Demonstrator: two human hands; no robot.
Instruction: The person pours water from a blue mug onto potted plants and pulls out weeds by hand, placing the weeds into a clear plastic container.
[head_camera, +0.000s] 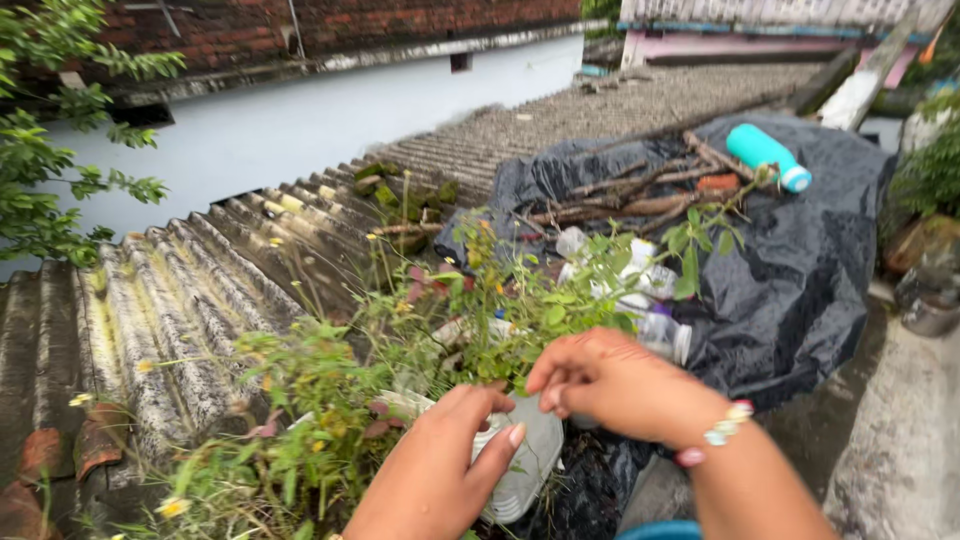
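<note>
— Holding what? 
— Left hand (435, 470) wraps a pale plastic container (525, 465); right hand (615, 385), fingers curled, pinches at its top. 
— Around them? 
— Leafy plants (400, 350) just beyond, a teal bottle (768, 156) farther off.

The left hand (435, 470) grips a pale plastic container (525, 465) low among leafy weeds (330, 400). The right hand (610, 385), a beaded bracelet (725, 425) on its wrist, has its fingers curled just above the container. Behind lie clear plastic bottles (650, 300), a black tarp (800, 270) bearing sticks (640, 195) and a teal bottle (765, 155), and a corrugated roof (200, 290).
</note>
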